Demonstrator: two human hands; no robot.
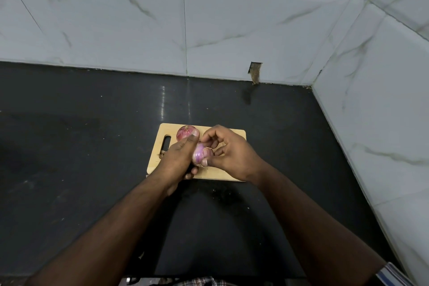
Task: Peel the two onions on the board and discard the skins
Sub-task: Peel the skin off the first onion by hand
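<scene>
The left hand (180,158) curls its fingers round a partly peeled onion (201,154), thumb up along the top, holding it just above the near half of the cutting board (236,133). The right hand (228,152) meets it from the other side: its thumb and bent fingertips press against the onion's right face, where pale purple flesh shows and a loose flap of skin hangs at the lower edge. Whether those fingertips pinch the skin or only touch it cannot be told. Both forearms reach in from the bottom of the view.

Behind the left thumb, a second onion (184,132) sits on the far part of the board, its reddish dry skin in place, apart from the fingers. The board is light wood with a slotted handle hole (166,143) at its left end. A few small scraps of skin (162,153) lie by the board's left edge.

The board rests on a dark, glossy countertop (81,146), speckled with bits in front of the board. White marble-patterned wall tiles (139,18) rise behind and at the right, meeting in a corner. Low on the back wall a small broken notch (255,72) shows brown.
</scene>
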